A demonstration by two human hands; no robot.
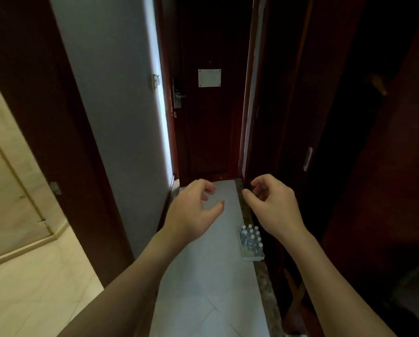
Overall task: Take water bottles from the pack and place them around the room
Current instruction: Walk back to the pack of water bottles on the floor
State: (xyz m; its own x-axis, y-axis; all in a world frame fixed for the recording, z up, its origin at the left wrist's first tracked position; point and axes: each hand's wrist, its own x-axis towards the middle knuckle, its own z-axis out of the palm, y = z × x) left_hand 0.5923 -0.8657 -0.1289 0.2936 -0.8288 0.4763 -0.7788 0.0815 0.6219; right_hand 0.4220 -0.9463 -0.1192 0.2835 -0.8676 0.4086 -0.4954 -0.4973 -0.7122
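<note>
A pack of water bottles (251, 243) stands on the tiled floor by the right wall of a narrow hallway; several white caps show above clear plastic wrap. My left hand (194, 210) is held out in front of me, above the floor and left of the pack, fingers curled loosely and apart, holding nothing. My right hand (274, 205) hovers above and slightly beyond the pack, fingers also loosely curled and empty. Neither hand touches the pack.
A dark wooden door (208, 105) with a lock handle and a white notice closes the hallway ahead. A white wall (111, 105) stands on the left, dark wooden panels (325, 117) on the right. A tiled bathroom opening (9, 190) lies at far left.
</note>
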